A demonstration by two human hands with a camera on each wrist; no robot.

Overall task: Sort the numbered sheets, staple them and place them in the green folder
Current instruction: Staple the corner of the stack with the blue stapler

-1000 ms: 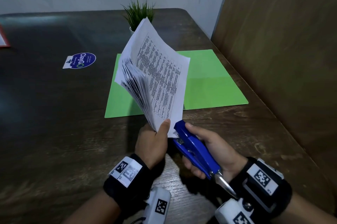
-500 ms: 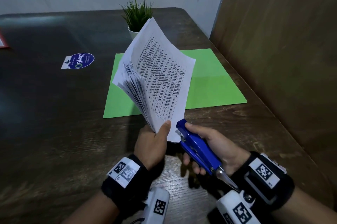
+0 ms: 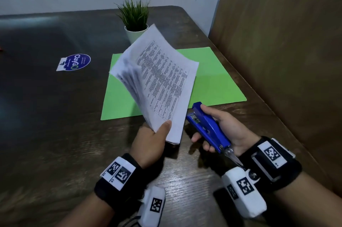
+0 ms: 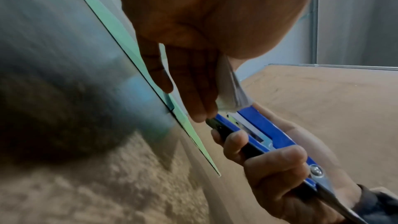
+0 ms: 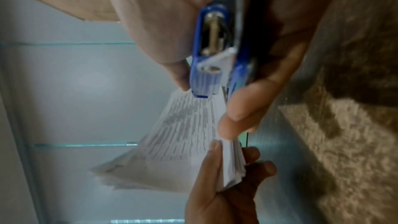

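**Blue stapler at the corner of the sheets**

Blue stapler (image 3: 208,128) clenched in right hand (image 3: 228,130), mouth open just beside the stack's near corner. Numbered sheets (image 3: 159,86) pinched near that corner by left hand (image 3: 149,141), far edges fanned and lifted off the table (image 3: 55,134). Green folder (image 3: 212,77) flat beyond both grips. Best squared first, then corner fed fully into the mouth, thumb kept clear, one firm squeeze.

Black wristbands (image 3: 118,186), white square-code tags, white wrist cameras (image 3: 244,195).
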